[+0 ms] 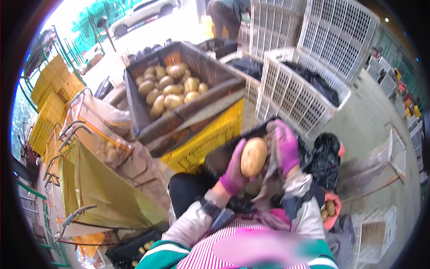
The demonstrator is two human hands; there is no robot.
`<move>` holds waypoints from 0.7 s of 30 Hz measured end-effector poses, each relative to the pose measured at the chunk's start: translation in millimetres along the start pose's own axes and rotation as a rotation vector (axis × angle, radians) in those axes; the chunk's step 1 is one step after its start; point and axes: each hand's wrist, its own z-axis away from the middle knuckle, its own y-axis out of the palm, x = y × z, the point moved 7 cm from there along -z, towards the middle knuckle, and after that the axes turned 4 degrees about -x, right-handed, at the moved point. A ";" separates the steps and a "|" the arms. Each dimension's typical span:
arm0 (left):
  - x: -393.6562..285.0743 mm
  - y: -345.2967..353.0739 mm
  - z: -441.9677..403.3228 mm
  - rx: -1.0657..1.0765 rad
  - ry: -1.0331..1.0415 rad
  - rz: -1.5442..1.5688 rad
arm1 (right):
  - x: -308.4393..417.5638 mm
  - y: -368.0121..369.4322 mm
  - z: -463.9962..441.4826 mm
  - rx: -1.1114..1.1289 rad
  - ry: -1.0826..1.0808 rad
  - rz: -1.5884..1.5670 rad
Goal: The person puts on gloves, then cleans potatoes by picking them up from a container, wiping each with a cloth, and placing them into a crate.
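A large pale-brown potato (254, 157) is held upright in my left hand (234, 168), which wears a purple glove, its fingers around the left side. Just to the right, my right hand (285, 145), also in a purple glove, grips a greyish-brown cloth (268, 175) that hangs down beside the potato. Both hands are over a black container (217, 157). In front of them, several potatoes (172, 88) lie in a dark wooden box (192, 112), which rests on a yellow crate (208, 136).
White plastic crates (286, 94) with black bags stand at the right, with more stacked behind. A black plastic bag (326, 157) sits right of my hands. At the left are a bag of potatoes (109, 150) and an olive sheet (103, 188). A person (224, 18) stands at the back.
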 end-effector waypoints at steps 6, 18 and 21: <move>12.0 -1.9 -8.1 0.108 -0.321 0.692 | 69.5 8.9 50.3 0.141 -0.242 -0.005; 12.1 1.2 -4.2 0.157 -0.362 0.571 | 23.3 -13.7 23.4 -0.037 0.088 -0.017; 11.4 -11.3 -10.8 -0.022 -0.273 0.652 | 92.9 26.8 63.1 0.236 -0.737 0.428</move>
